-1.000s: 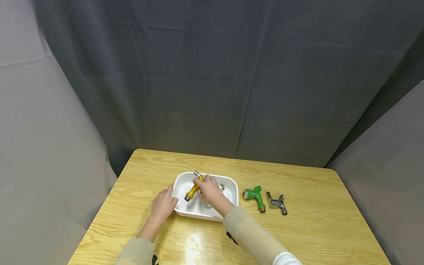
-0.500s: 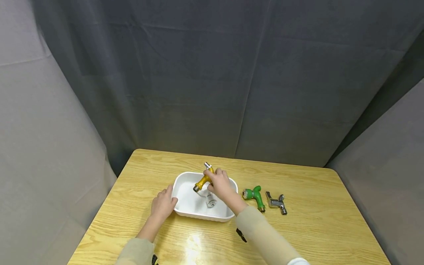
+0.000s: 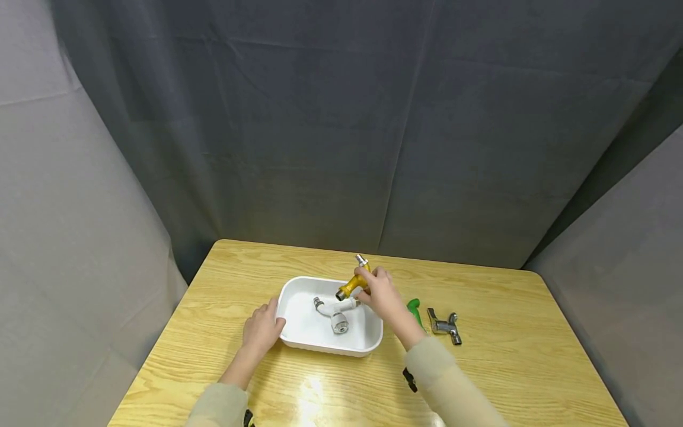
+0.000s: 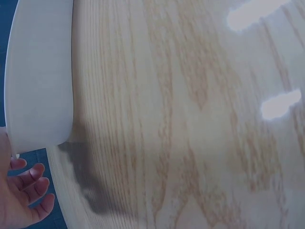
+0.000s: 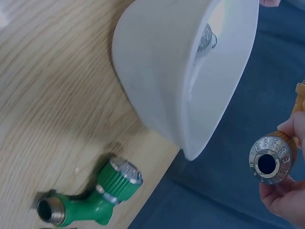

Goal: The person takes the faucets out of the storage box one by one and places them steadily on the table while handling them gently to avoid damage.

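My right hand (image 3: 385, 296) pinches a yellow tap (image 3: 354, 286) with metal ends, held above the right side of a white tray (image 3: 331, 349). Its round threaded inlet points at the camera in the right wrist view, where the fingers (image 5: 286, 200) wrap its body. At the tray's left end, my left hand (image 3: 262, 327) holds the rim, the thumb over the edge and the other fingers outside. A white tap (image 3: 337, 309) with chrome ends lies in the tray. Just right of the tray a green tap (image 5: 97, 198) lies on the table, partly hidden by my right hand in the head view.
Farther right on the wooden table (image 3: 512, 332) lies a chrome tap (image 3: 444, 326). A dark curtain (image 3: 320, 148) hangs behind the table, with pale grey cloth (image 3: 80, 237) on both sides.
My right hand has lifted the yellow tap from over the tray's middle and moved it right, uncovering the white tap and partly covering the green one. My left hand stays in place.
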The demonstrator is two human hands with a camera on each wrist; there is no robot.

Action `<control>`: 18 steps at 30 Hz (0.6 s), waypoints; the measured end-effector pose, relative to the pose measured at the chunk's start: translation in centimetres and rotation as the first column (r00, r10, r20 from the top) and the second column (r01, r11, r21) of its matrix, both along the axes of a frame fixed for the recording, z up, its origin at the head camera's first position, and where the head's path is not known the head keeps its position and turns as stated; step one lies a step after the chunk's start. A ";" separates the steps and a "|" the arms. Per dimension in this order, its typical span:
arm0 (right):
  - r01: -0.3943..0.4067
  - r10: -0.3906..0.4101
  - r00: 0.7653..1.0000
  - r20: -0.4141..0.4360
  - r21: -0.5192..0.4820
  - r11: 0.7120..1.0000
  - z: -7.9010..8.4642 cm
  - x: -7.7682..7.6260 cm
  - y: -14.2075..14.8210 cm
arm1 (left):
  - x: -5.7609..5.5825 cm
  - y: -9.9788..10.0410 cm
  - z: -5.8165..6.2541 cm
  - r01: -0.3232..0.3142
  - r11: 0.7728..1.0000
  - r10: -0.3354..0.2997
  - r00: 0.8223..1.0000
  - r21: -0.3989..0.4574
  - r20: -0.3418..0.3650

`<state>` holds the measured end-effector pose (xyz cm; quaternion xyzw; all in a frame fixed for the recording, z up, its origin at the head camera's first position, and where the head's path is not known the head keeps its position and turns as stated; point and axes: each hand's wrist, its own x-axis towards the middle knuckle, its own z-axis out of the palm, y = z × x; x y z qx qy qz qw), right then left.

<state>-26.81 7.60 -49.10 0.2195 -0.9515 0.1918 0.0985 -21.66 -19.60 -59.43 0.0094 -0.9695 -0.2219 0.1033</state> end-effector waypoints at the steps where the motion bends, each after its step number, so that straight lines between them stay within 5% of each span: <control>1: 0.005 -0.005 1.000 -0.005 -0.004 1.000 0.1 0.0 0.3 | 0.0 0.0 0.0 0.001 1.000 -0.001 1.000 -0.002 -0.001; 18: 0.079 -0.082 0.996 -0.035 -0.084 0.993 -0.9 1.2 4.8 | 0.0 -0.2 -0.1 0.000 1.000 0.000 1.000 -0.016 0.000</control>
